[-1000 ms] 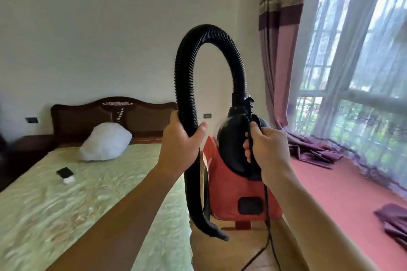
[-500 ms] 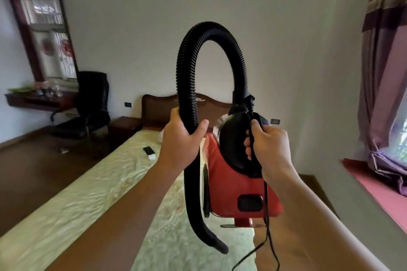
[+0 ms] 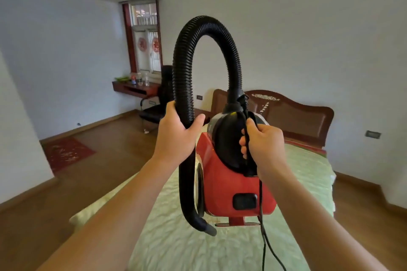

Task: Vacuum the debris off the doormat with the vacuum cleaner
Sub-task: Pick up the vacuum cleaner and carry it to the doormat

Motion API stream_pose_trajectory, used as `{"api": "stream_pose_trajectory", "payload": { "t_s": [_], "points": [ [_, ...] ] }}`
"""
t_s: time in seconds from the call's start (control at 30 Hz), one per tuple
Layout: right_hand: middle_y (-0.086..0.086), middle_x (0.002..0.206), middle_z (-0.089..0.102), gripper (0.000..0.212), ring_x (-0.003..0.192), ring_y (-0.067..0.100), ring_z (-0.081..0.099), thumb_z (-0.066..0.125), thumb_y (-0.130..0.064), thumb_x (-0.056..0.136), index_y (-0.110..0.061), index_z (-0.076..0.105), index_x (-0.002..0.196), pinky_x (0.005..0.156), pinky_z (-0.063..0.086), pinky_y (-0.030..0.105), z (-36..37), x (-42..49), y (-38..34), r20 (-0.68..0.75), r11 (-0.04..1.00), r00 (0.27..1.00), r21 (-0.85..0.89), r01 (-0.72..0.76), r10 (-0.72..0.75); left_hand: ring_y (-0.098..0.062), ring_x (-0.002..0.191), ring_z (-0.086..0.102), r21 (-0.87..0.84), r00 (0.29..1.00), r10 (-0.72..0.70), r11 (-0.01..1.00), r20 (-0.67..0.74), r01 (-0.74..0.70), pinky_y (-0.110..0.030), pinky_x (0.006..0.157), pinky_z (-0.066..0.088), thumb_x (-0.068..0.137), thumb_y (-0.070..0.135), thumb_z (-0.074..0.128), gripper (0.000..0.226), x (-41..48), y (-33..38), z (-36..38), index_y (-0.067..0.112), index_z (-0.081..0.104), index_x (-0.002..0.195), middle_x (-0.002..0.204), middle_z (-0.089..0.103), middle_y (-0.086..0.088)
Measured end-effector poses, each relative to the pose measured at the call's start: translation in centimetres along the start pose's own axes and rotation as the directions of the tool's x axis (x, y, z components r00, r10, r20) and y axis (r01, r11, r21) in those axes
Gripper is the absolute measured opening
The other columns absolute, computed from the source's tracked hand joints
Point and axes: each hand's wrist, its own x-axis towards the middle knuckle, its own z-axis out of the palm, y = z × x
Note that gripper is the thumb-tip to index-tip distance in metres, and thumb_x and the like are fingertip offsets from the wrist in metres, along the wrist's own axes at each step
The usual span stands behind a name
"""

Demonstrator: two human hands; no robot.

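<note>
Right now the person holds the vacuum cleaner (image 3: 229, 187) up in the air, over the green bed (image 3: 220, 248). The left hand (image 3: 176, 136) is wrapped round the black hose (image 3: 182, 72), thumb on one side and fingers on the other. The right hand (image 3: 264, 145) is curled tight round the black handle (image 3: 250, 160) on top of the red body. The cord (image 3: 264, 237) runs through that same grip, hangs down and goes out of the bottom of the picture.

The doormat (image 3: 66, 152) is the red mat on the wooden floor (image 3: 110, 160), far off to the left, next to the white wall (image 3: 22, 127). It has pale bits on it, but it is too far away to tell if they are dirt or a pattern. So no cleaning has begun, I think. The vacuum has to be carried over there first.

What could go wrong? The cord dangles low, so a foot could catch it and the person could trip. I cannot see where it is plugged in, so it may be too short to reach the mat and pull tight. The red body looks heavy for one hand, so it could slip and bang the floor. The hose is bent in a big loop and its end hangs loose below the left hand, so it could knock the bed or a leg.
</note>
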Motion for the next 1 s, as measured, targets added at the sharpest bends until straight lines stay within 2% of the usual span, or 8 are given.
{"api": "stream_pose_trajectory", "payload": {
  "t_s": [0.03, 0.13, 0.23, 0.37, 0.47, 0.6, 0.83, 1.0],
  "points": [
    [0.004, 0.055, 0.058, 0.039, 0.043, 0.016, 0.049, 0.052, -0.030, 0.104, -0.006, 0.065, 0.077, 0.045, 0.045, 0.029, 1.6, 0.2, 0.1, 0.030, 1.000, 1.000, 0.000, 0.001, -0.001, -0.011, 0.078, 0.069, 0.027, 1.000, -0.011, 1.000, -0.022, 0.012, -0.023, 0.068, 0.056, 0.092, 0.034, 0.072, 0.033, 0.3, -0.8, -1.3, 0.021, 0.050, 0.114, 0.089, 0.068, 0.005],
    [0.000, 0.050, 0.057, 0.040, 0.040, 0.014, 0.048, 0.052, -0.032, 0.105, -0.008, 0.064, 0.075, 0.046, 0.045, 0.029, 6.2, 0.9, 0.6, 0.111, 1.000, 0.994, 0.009, 0.007, -0.008, -0.008, 0.078, 0.067, 0.100, 0.995, -0.052, 0.993, -0.083, 0.060, -0.012, 0.062, 0.049, 0.093, 0.035, 0.072, 0.032, 1.3, -3.2, -4.7, 0.022, 0.050, 0.112, 0.089, 0.068, 0.005],
    [0.001, 0.053, 0.058, 0.041, 0.044, 0.016, 0.050, 0.051, -0.032, 0.105, -0.004, 0.065, 0.080, 0.049, 0.046, 0.032, 10.7, 1.8, 1.3, 0.197, 1.000, 0.980, 0.027, 0.008, -0.013, -0.008, 0.077, 0.068, 0.156, 0.986, -0.080, 0.982, -0.143, 0.103, -0.015, 0.062, 0.048, 0.092, 0.036, 0.072, 0.029, 2.2, -5.5, -7.7, 0.023, 0.050, 0.107, 0.088, 0.067, 0.004],
    [0.003, 0.055, 0.059, 0.042, 0.046, 0.017, 0.051, 0.051, -0.031, 0.105, 0.002, 0.067, 0.085, 0.050, 0.047, 0.032, 16.9, 3.5, 2.4, 0.298, 0.998, 0.954, 0.055, 0.010, -0.026, -0.010, 0.075, 0.067, 0.211, 0.967, -0.112, 0.964, -0.227, 0.161, -0.012, 0.058, 0.048, 0.093, 0.034, 0.072, 0.029, 3.9, -8.6, -11.0, 0.024, 0.049, 0.107, 0.087, 0.066, 0.003],
    [0.006, 0.057, 0.058, 0.042, 0.046, 0.018, 0.050, 0.050, -0.030, 0.105, 0.003, 0.067, 0.086, 0.046, 0.045, 0.029, 21.5, 5.0, 3.2, 0.375, 0.997, 0.927, 0.077, -0.003, -0.026, -0.014, 0.077, 0.069, 0.253, 0.950, -0.137, 0.944, -0.280, 0.211, -0.016, 0.061, 0.048, 0.093, 0.035, 0.071, 0.029, 5.5, -11.1, -13.3, 0.023, 0.048, 0.107, 0.088, 0.066, -0.001],
    [0.003, 0.053, 0.058, 0.041, 0.045, 0.019, 0.051, 0.051, -0.030, 0.105, -0.001, 0.065, 0.079, 0.049, 0.045, 0.033, 27.9, 6.8, 3.9, 0.468, 0.998, 0.883, 0.068, 0.013, -0.043, -0.016, 0.080, 0.069, 0.304, 0.907, -0.165, 0.906, -0.387, 0.294, -0.019, 0.064, 0.047, 0.093, 0.037, 0.071, 0.032, 7.6, -14.2, -16.6, 0.021, 0.049, 0.110, 0.089, 0.068, -0.003],
    [0.003, 0.053, 0.059, 0.040, 0.046, 0.019, 0.052, 0.052, -0.029, 0.104, -0.004, 0.065, 0.075, 0.051, 0.046, 0.034, 38.6, 6.7, 3.8, 0.571, 0.997, 0.818, 0.067, 0.037, -0.069, -0.016, 0.080, 0.069, 0.315, 0.845, -0.159, 0.880, -0.510, 0.356, -0.028, 0.070, 0.058, 0.092, 0.033, 0.073, 0.034, 9.8, -18.7, -23.9, 0.018, 0.051, 0.114, 0.091, 0.066, -0.001],
    [0.002, 0.052, 0.059, 0.040, 0.046, 0.018, 0.052, 0.051, -0.029, 0.104, -0.001, 0.068, 0.081, 0.052, 0.047, 0.033, 46.3, 5.3, 4.2, 0.617, 0.998, 0.786, 0.057, 0.010, -0.043, -0.015, 0.085, 0.069, 0.322, 0.827, -0.160, 0.868, -0.538, 0.377, -0.023, 0.070, 0.056, 0.093, 0.033, 0.072, 0.036, 11.3, -22.9, -29.7, 0.022, 0.050, 0.118, 0.095, 0.067, 0.000]
  ]
}}
